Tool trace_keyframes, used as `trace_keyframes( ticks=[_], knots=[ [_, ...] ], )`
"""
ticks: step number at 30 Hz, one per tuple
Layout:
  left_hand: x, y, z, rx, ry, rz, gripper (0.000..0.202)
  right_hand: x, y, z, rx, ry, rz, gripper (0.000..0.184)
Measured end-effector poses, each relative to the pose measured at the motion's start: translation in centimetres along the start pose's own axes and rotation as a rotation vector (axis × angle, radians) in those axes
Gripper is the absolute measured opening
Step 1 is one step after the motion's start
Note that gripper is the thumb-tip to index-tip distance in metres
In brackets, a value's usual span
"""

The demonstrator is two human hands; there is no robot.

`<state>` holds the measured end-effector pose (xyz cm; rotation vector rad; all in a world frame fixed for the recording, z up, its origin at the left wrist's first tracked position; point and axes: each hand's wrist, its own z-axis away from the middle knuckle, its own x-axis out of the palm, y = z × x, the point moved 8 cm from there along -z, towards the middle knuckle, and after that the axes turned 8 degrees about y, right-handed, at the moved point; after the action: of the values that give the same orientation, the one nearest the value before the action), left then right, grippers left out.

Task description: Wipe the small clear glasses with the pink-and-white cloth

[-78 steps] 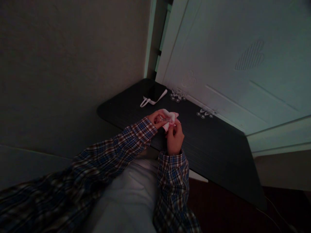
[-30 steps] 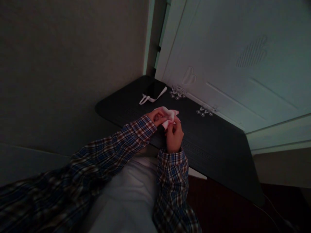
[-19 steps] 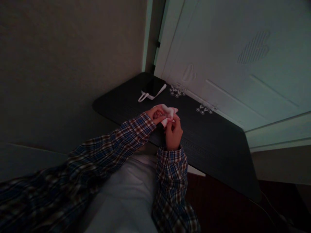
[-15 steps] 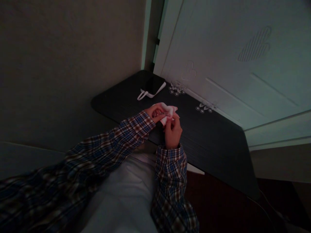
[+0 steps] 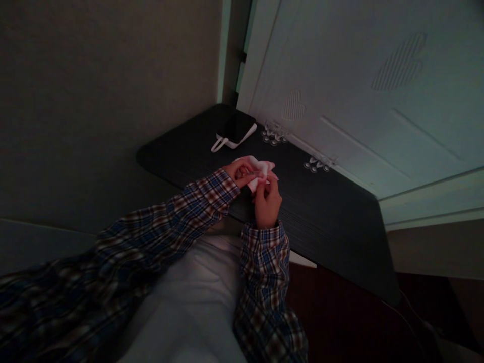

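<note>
Both hands meet over the near edge of a dark table (image 5: 333, 222). My left hand (image 5: 237, 172) is closed around a small clear object wrapped in a white and pink cloth (image 5: 261, 170). My right hand (image 5: 266, 201) pinches the same cloth from the near side, fingers curled. What the cloth wraps is too dim to name. Both arms wear plaid sleeves.
A dark phone (image 5: 238, 128) with a white cord (image 5: 227, 142) lies at the table's far left corner. Two clusters of small clear glass pieces (image 5: 274, 134) (image 5: 318, 163) stand along the white panelled door (image 5: 359, 91). A beige wall runs on the left.
The hands stay together on the cloth with small finger shifts. The view has drifted slightly, so the table sits a little higher and further left.
</note>
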<state>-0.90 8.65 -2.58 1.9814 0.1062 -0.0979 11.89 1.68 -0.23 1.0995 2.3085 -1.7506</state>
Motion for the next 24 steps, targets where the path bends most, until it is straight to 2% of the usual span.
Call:
trace_keyframes(
  ticks=[5,18,24],
  knots=[
    [0.04,-0.67,-0.02,0.009,0.005,-0.03,0.033,0.12,0.15,0.01,0.015,-0.009,0.0,0.028],
    [0.03,-0.69,-0.07,0.012,0.001,-0.026,0.03,0.13,0.09,-0.01,0.014,-0.012,0.0,0.027],
    [0.2,-0.65,-0.06,0.016,-0.007,0.056,0.032,0.14,0.11,0.04,0.013,-0.013,-0.002,0.026]
  ],
)
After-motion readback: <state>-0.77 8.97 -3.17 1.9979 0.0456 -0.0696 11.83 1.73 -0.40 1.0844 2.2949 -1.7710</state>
